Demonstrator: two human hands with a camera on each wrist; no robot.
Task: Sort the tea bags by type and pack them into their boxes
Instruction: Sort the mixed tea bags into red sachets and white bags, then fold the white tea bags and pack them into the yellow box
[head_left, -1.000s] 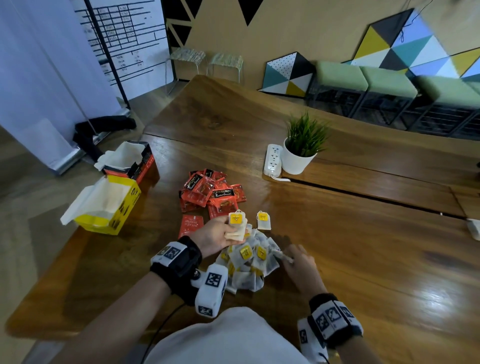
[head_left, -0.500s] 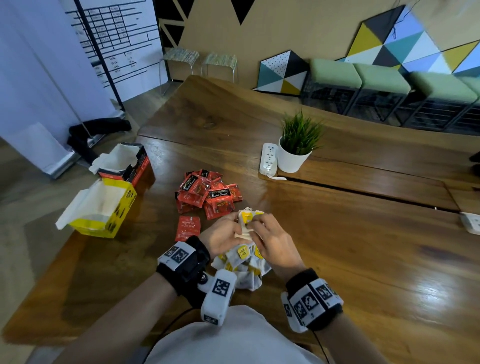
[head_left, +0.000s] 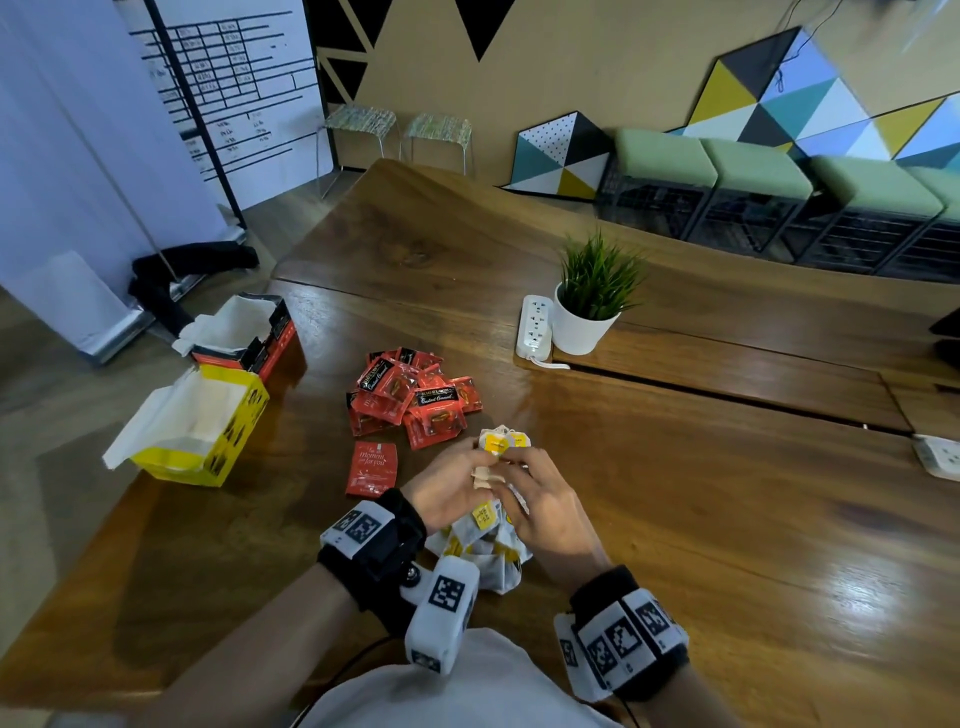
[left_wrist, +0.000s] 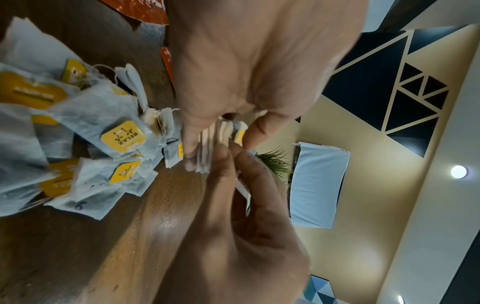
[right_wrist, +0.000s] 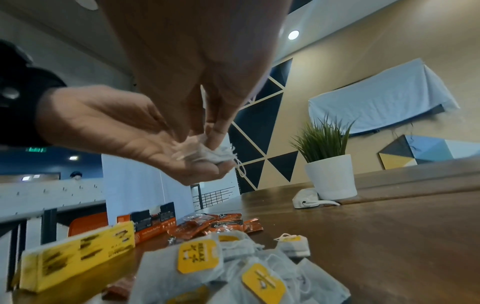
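Observation:
My left hand (head_left: 457, 480) holds a small stack of white tea bags with yellow tags (head_left: 496, 447), pinched upright above the table. My right hand (head_left: 524, 483) meets it from the right and pinches the same stack (left_wrist: 207, 142) (right_wrist: 205, 153). Beneath both hands lies a loose pile of yellow-tagged tea bags (head_left: 488, 545) (left_wrist: 103, 131) (right_wrist: 233, 265). A heap of red tea sachets (head_left: 413, 397) lies further back, with one red sachet (head_left: 371, 467) apart on the left. An open yellow box (head_left: 202, 436) and an open red box (head_left: 254, 332) stand at the table's left edge.
A white potted plant (head_left: 587, 306) and a white power strip (head_left: 535, 327) stand at the back on the wooden table (head_left: 727, 493). Another white socket block (head_left: 940, 457) lies at the far right. Green stools line the wall behind.
My right hand left the pile on the table and came up to join my left hand at the stack of tea bags. The stack now sits pinched between both hands.

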